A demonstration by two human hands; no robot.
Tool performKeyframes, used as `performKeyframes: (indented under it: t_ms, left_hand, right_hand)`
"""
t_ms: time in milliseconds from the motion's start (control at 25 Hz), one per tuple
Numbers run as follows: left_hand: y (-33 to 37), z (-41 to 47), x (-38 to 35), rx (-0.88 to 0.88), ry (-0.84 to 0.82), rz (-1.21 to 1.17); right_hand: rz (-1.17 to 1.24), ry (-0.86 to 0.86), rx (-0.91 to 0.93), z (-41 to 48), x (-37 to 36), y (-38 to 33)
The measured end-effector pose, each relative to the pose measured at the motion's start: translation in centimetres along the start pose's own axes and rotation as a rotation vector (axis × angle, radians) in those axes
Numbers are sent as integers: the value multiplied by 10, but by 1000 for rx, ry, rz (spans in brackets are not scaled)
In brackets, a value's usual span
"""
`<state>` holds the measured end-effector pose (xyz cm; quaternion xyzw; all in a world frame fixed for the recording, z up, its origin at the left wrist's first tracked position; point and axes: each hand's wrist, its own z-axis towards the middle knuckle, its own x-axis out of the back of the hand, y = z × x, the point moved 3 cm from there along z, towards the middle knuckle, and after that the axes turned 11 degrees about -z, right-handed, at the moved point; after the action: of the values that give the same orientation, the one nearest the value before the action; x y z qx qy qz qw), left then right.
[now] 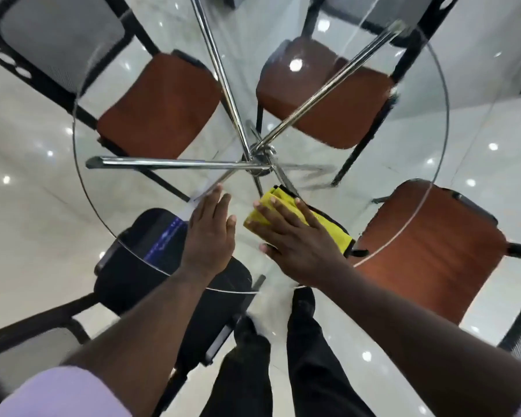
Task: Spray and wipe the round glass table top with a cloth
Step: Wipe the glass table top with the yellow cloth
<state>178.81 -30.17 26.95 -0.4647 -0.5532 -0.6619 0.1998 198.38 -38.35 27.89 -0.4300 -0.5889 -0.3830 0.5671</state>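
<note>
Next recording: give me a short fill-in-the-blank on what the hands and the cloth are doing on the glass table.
1. The right hand presses flat on a folded ____ cloth.
2. The left hand lies open on the glass table top and holds ____.
3. Through the glass show chrome legs and chairs whose seats, apart from the black one nearest the left hand, are ____.

Missing words: yellow; nothing; brown

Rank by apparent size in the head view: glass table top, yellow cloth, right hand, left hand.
1. Glass table top, by far the largest.
2. Right hand and left hand look about alike; not ranked.
3. Yellow cloth, though the right hand partly covers it, so unsure.
</note>
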Motion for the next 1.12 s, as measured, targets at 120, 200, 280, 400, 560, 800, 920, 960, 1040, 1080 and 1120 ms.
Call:
performKeyframes:
  t_ms: [120,200,280,400,560,800,920,960,1040,1080,1120]
  left_hand:
    - [-5,-4,-30,-16,-46,66]
    - [-7,-7,-37,-31,-51,130]
    - [-4,-6,-34,-46,-39,156]
    - [-3,-4,-32,-42,-30,187]
    - [-4,-3,-31,-44,-18,206]
    - [0,-2,-29,-32,-13,213]
    - [-1,-5,-29,-23,-12,213]
    - [-1,-5,-30,-28,-11,208]
    - [-3,-5,-33,-45,7,204]
    - [-4,-5,-34,-53,7,207]
    - [-3,-5,-35,-56,5,211]
  right_hand:
    - [-40,-16,77,-14,-27,23]
    - [-76,-9,66,-48,-30,50]
    - [-100,-27,145,-77,-24,82]
    - [-147,-66,468,-52,-26,113]
    - [-182,15,536,65,-26,129]
    - [95,179,-339,118,-14,99]
    - [-48,36,254,25,-25,97]
    - [-83,30,356,12,-21,119]
    - [-130,74,318,26,-23,169]
    - [-136,122,122,46,-21,192]
    - [-113,181,-193,71,-15,216]
